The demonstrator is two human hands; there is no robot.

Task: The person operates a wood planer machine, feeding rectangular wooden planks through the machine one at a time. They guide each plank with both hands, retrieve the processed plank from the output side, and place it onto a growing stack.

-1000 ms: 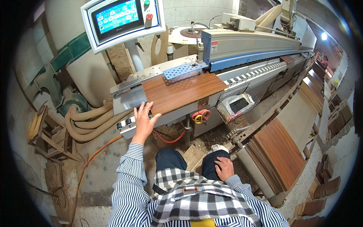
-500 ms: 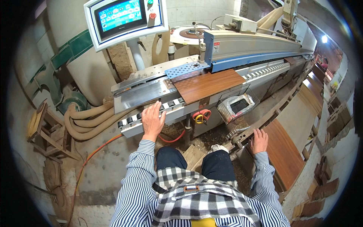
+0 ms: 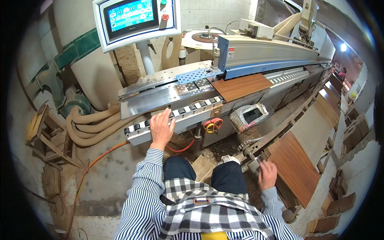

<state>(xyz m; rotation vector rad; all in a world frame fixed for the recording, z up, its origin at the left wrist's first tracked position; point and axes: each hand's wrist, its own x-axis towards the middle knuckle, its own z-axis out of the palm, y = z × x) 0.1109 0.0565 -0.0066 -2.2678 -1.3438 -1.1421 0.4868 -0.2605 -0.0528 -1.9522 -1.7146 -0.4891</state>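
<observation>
My left hand (image 3: 161,129) lies with outstretched fingers on the near end of the roller rail (image 3: 188,109), a row of black and white rollers along the machine's front. Farther right on that machine, a brown wood-grain panel (image 3: 242,87) lies flat, its far edge under the blue guard (image 3: 276,65). My right hand (image 3: 267,175) hovers just left of another brown panel (image 3: 294,166), which tops a stack on the right. Its fingers are loosely bent and apart, with nothing visible in them; whether they touch the stack's edge I cannot tell.
A control screen (image 3: 131,18) stands at the upper left. A wire basket (image 3: 236,122) with a plastic liner and orange-handled scissors (image 3: 212,127) hang at the machine's front. Thick hoses (image 3: 92,124) and a wooden stool (image 3: 50,140) are at left. Several more panels (image 3: 316,118) line the right.
The panel on the machine has slid to the right, baring more rollers. My right hand has drawn back toward me, off the stacked panel's edge. My left hand has stayed in place.
</observation>
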